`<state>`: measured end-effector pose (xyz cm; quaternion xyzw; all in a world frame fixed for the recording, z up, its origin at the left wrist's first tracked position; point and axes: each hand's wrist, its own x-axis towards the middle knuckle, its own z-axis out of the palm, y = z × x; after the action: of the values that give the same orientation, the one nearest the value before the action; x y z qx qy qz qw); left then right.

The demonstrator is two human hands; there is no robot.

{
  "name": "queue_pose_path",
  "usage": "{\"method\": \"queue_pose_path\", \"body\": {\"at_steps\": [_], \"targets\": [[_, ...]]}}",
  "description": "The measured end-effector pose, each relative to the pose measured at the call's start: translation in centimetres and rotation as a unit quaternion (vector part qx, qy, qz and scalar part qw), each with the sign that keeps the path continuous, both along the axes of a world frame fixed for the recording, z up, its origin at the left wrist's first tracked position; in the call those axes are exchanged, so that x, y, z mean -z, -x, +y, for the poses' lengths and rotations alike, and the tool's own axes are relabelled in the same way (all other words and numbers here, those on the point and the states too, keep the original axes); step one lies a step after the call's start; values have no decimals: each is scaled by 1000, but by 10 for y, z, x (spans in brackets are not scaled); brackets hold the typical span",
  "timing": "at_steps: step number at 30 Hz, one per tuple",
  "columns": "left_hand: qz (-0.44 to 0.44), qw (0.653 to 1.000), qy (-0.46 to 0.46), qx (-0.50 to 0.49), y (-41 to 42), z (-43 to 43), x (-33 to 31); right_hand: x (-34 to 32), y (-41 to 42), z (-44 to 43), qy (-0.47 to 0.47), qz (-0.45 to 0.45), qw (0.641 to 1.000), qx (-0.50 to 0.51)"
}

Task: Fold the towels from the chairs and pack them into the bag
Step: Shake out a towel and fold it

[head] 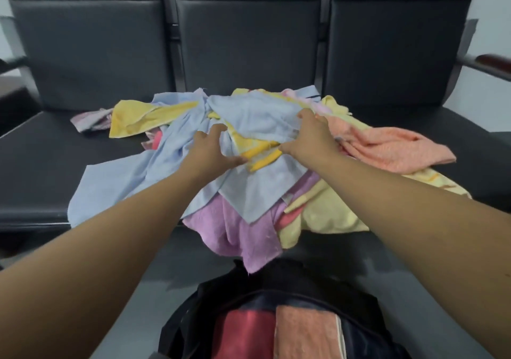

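Two hands reach into a towel pile (pixel 235 234) on dark chairs (pixel 249 40). The left hand (pixel 213 148) rests on a light blue towel (pixel 257 118), fingers (pixel 217 130) spread and released. The right hand (pixel 309 134) is grasping the towel's far edge. The bag (pixel 193 317) sits near.

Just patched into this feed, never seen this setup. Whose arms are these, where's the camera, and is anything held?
No machine: a person's bare arms, seen from one wide head-worn camera looking forward and down. On the black chair seats lies a loose pile of towels, a light blue towel on top. The left hand rests spread on it. The right hand reaches onto it too, but its fingertips hide in the folds, so that grip may or may not be closed. Nearest the camera, an open dark bag holds a folded red towel and a folded peach towel.
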<state>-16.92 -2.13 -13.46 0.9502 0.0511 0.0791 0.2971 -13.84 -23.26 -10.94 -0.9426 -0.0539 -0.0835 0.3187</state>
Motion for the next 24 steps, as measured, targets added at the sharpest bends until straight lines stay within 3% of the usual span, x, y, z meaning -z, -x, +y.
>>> {"method": "queue_pose_path", "body": {"at_steps": [3,7,13,17,21,24], "targets": [[27,999,16,10,-16,-5,11,14,-17,-1,8,-24,1000,15],[0,999,35,17,-31,-8,18,12,-22,-7,-10,-100,995,16],[-78,996,45,24,-39,-15,-5,-42,2,-4,-108,-85,976,-169],[-205,977,61,18,-30,-10,-42,-90,32,-10,-246,-71,941,-220],[-181,983,29,13,-1,-3,-85,-119,48,-33,-415,-46,897,-145],[-175,983,27,49,27,0,-124,-130,59,-53,-443,-46,893,-68]]}}
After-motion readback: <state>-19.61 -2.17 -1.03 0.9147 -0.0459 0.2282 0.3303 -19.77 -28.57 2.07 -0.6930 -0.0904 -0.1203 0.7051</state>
